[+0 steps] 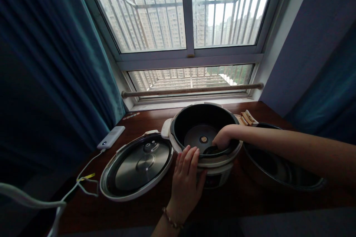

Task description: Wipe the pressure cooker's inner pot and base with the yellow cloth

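Observation:
An electric pressure cooker (190, 162) stands uncovered on the wooden table, its dark inside and round heating plate (191, 137) showing. My left hand (186, 179) lies against the cooker's front rim, its fingers stretched out and the thumb on the outer side. My right hand (222, 137) reaches over the right edge into the cooker, closed near the front inner wall. Something dark shows by its fingers, too dim to name. On the left lies the cooker's lid (133, 172), its metal inner side facing up. To the right, partly under my right forearm, is a dark metal pot (280, 163).
A white power bank (111, 137) with a white cable (86, 164) lies at the table's left. Small tan pieces (247, 118) sit behind the pot. Beyond the table (139, 214) are a barred window and a rail (191, 90). Blue curtains (69, 44) hang at both sides.

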{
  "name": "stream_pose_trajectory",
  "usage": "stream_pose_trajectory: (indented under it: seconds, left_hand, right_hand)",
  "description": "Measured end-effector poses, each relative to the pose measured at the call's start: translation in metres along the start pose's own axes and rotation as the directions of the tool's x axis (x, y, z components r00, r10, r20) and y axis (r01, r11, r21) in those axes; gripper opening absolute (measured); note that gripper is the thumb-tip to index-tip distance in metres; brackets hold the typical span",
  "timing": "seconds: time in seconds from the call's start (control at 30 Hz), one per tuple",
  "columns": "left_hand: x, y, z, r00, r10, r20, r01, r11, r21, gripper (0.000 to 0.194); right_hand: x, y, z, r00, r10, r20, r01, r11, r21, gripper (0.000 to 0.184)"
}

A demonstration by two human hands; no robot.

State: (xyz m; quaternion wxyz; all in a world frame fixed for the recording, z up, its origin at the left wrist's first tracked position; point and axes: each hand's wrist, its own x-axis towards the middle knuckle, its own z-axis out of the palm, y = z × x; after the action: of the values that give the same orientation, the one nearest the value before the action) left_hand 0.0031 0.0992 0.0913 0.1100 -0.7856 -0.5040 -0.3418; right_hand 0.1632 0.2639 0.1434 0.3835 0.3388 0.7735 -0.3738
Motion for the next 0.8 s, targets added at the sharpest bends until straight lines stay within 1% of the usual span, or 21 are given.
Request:
stream_pose_trajectory:
  seconds: [0.1,0.2,0.3,0.43,0.53,0.6,0.67,0.8]
  left_hand:
    - [0.000,0.000,0.000,1.000,-0.002,0.007,0.002,1.000,0.004,0.054]
    - [0.000,0.000,-0.001,1.000,-0.002,0.014,0.002,1.000,0.010,0.053]
    - [0.000,0.000,-0.002,1.000,0.001,0.014,-0.001,1.000,0.011,0.053]
    - [0.001,0.001,-0.002,1.000,-0.002,0.007,0.002,1.000,0.007,0.052]
    - [0.001,0.001,-0.002,1.000,-0.007,0.002,0.007,1.000,0.002,0.052]
    - [0.001,0.001,-0.001,1.000,-0.006,0.001,0.006,1.000,0.001,0.053]
    - [0.001,0.001,0.000,1.000,-0.006,-0.002,0.006,1.000,0.003,0.053]
    - [0.000,0.001,-0.001,1.000,-0.004,-0.002,0.004,1.000,0.006,0.053]
  right_hand:
    - [0.004,0.008,-0.008,0.990,0.139,0.013,-0.136,0.983,-0.127,0.019]
    - [0.010,0.015,-0.017,0.973,0.220,-0.074,-0.231,0.945,-0.232,0.016]
    - [0.016,0.022,-0.024,0.957,0.230,-0.179,-0.275,0.914,-0.299,0.019]
    - [0.013,0.026,-0.029,0.937,0.163,-0.310,-0.272,0.896,-0.350,0.030]
    - [0.003,0.021,-0.031,0.901,0.076,-0.427,-0.251,0.895,-0.370,0.040]
    - [-0.002,0.016,-0.030,0.875,0.003,-0.484,-0.211,0.902,-0.376,0.048]
    - [-0.002,0.010,-0.030,0.868,-0.065,-0.492,-0.149,0.911,-0.384,0.052]
    - [0.004,0.002,-0.029,0.907,-0.145,-0.396,-0.023,0.920,-0.391,0.055]
